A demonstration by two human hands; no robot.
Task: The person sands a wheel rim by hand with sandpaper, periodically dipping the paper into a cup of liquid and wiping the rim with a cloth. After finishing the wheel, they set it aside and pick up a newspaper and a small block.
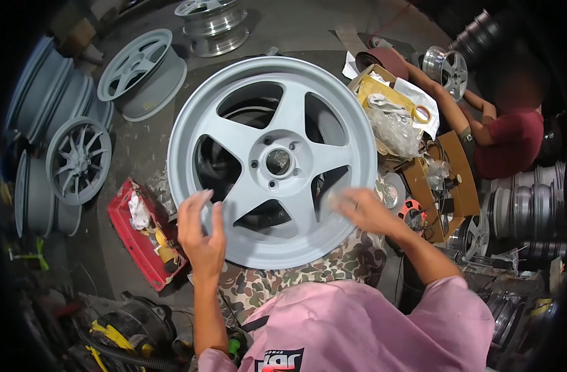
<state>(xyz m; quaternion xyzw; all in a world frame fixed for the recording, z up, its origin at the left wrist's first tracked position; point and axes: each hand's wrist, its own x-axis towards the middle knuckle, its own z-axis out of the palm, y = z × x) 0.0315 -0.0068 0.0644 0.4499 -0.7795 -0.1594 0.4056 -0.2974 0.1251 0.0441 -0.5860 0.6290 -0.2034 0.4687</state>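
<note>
A grey five-spoke car wheel rim (278, 131) lies face up in front of me, its centre bore and several bolt holes showing. At its lower left edge is my left hand (201, 232), fingers raised and apart with nothing in them. My right hand (363, 209) is over the lower right of the rim, its fingers drawn together and smeared by motion. A small pale patch shows at those fingertips; I cannot tell what it is. Camouflage cloth (308, 266) covers my lap just below the rim.
On the left, a red tray (137, 239) holds rags and small items. More grey wheels (142, 74) stand beyond it. To the right are a cardboard box (460, 180) with tools and plastic bags (392, 133). A co-worker in a dark red shirt (513, 142) sits at the right, near another wheel (446, 71).
</note>
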